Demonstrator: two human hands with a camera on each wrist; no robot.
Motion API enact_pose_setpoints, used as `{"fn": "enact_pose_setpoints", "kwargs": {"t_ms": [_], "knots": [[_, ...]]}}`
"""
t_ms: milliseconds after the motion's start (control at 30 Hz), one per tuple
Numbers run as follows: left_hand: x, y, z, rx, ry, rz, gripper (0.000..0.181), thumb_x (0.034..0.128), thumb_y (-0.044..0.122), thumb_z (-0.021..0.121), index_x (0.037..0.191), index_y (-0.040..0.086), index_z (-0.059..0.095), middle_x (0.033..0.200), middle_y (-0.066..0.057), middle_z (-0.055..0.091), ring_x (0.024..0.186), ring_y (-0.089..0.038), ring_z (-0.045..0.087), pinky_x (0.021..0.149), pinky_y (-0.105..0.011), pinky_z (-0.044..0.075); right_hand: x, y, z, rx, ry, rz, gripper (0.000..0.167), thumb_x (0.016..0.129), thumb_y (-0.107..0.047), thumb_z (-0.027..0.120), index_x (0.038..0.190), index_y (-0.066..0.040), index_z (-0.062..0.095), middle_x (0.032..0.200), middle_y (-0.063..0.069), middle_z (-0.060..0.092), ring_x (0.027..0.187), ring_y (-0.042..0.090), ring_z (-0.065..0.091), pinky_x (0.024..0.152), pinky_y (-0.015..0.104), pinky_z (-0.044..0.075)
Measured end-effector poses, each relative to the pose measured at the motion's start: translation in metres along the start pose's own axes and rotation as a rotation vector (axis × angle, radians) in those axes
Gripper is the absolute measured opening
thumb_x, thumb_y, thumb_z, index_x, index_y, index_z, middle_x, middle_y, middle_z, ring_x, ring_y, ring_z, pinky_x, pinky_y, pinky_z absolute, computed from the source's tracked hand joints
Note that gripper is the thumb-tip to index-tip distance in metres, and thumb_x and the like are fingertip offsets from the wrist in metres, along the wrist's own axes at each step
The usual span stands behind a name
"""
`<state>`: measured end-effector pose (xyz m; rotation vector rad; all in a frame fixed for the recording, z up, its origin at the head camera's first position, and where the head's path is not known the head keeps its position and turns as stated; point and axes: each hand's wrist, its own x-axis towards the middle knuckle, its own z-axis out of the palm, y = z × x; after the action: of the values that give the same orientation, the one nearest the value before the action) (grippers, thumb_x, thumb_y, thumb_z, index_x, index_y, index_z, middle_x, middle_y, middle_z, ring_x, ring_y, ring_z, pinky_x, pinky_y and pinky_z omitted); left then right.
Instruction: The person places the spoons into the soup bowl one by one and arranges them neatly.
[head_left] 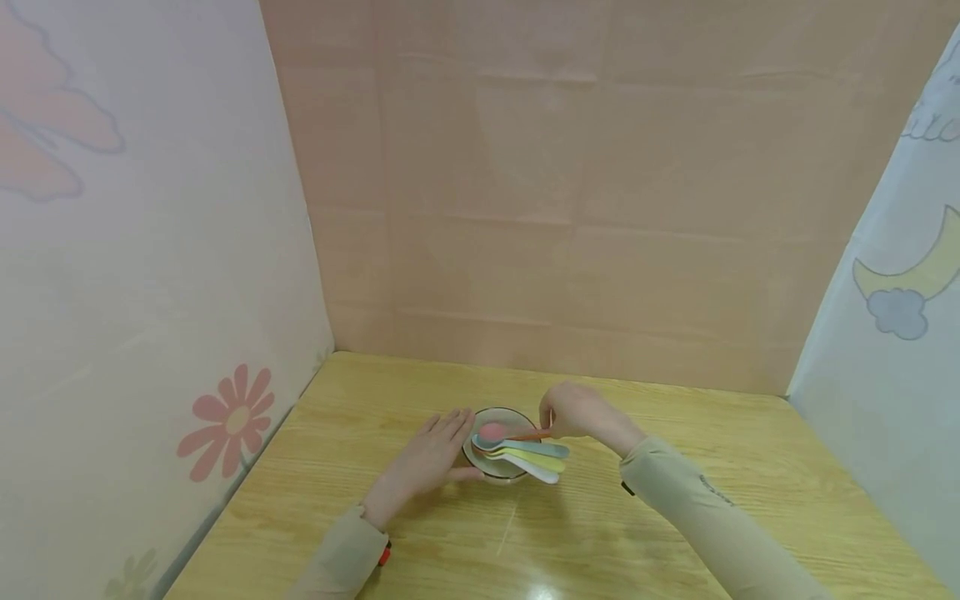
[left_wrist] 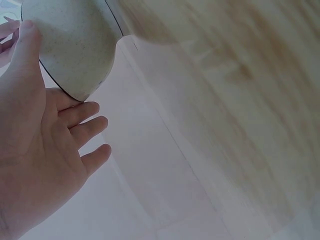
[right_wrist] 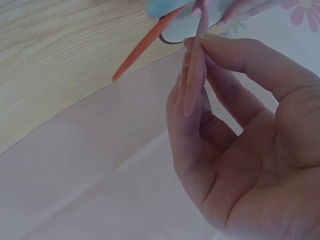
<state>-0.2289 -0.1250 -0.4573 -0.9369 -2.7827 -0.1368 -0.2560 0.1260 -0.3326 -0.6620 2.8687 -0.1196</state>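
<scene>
A pale bowl with a dark rim (head_left: 504, 413) stands on the table. Across it lie several plastic spoons, among them a blue-grey spoon (head_left: 553, 450), a yellow spoon (head_left: 553, 463) and a white spoon (head_left: 542, 473), handles jutting out to the right. An orange spoon's handle (right_wrist: 142, 49) points out beside them. My right hand (head_left: 579, 410) pinches a pink spoon (right_wrist: 195, 82) by its handle between thumb and fingers; its pink head is over the bowl. At the bowl's left side my left hand (head_left: 429, 457) touches the rim, fingers extended and thumb (left_wrist: 29, 47) along the near edge.
The wooden table (head_left: 337, 467) extends on all sides of the bowl. A plain pinkish backdrop (head_left: 525, 208) rises behind it. White sheets with printed flowers (head_left: 236, 421) and a moon (head_left: 918, 271) stand at left and right.
</scene>
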Motion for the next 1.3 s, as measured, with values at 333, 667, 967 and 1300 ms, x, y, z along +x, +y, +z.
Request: {"fn": "enact_pose_setpoints", "kwargs": {"t_ms": [333, 667, 967, 1300], "knots": [[-0.001, 0.001, -0.003, -0.017, -0.012, -0.005, 0.092, 0.0916, 0.066, 0.049, 0.153, 0.0, 0.033, 0.158, -0.016, 0.038, 0.147, -0.034, 0.038, 0.118, -0.051, 0.036, 0.001, -0.004, 0.001, -0.015, -0.001, -0.014, 0.016, 0.073, 0.001, 0.075, 0.075, -0.014, 0.075, 0.074, -0.003, 0.065, 0.07, 0.013, 0.055, 0.057, 0.028, 0.047], [-0.001, 0.001, -0.006, -0.022, -0.025, -0.014, 0.092, 0.0912, 0.067, 0.05, 0.153, 0.001, 0.033, 0.158, -0.016, 0.038, 0.147, -0.034, 0.038, 0.118, -0.051, 0.036, 0.003, -0.006, 0.004, -0.001, -0.001, -0.017, 0.016, 0.072, 0.001, 0.075, 0.074, -0.014, 0.075, 0.076, -0.003, 0.065, 0.072, 0.013, 0.056, 0.058, 0.029, 0.048], [-0.002, 0.001, -0.004, -0.027, -0.01, -0.012, 0.092, 0.091, 0.066, 0.051, 0.153, 0.001, 0.034, 0.158, -0.015, 0.039, 0.146, -0.034, 0.039, 0.118, -0.051, 0.037, 0.006, -0.006, 0.008, 0.01, 0.01, -0.013, 0.015, 0.071, 0.001, 0.077, 0.075, -0.013, 0.073, 0.076, -0.001, 0.066, 0.072, 0.015, 0.058, 0.058, 0.029, 0.049], [-0.001, 0.001, -0.002, -0.02, -0.011, -0.008, 0.092, 0.091, 0.067, 0.05, 0.153, 0.001, 0.034, 0.158, -0.015, 0.039, 0.146, -0.033, 0.04, 0.118, -0.051, 0.037, 0.006, -0.007, 0.011, 0.041, 0.005, 0.002, 0.017, 0.071, 0.002, 0.075, 0.075, -0.014, 0.072, 0.077, -0.002, 0.065, 0.072, 0.014, 0.057, 0.056, 0.03, 0.049]]}}
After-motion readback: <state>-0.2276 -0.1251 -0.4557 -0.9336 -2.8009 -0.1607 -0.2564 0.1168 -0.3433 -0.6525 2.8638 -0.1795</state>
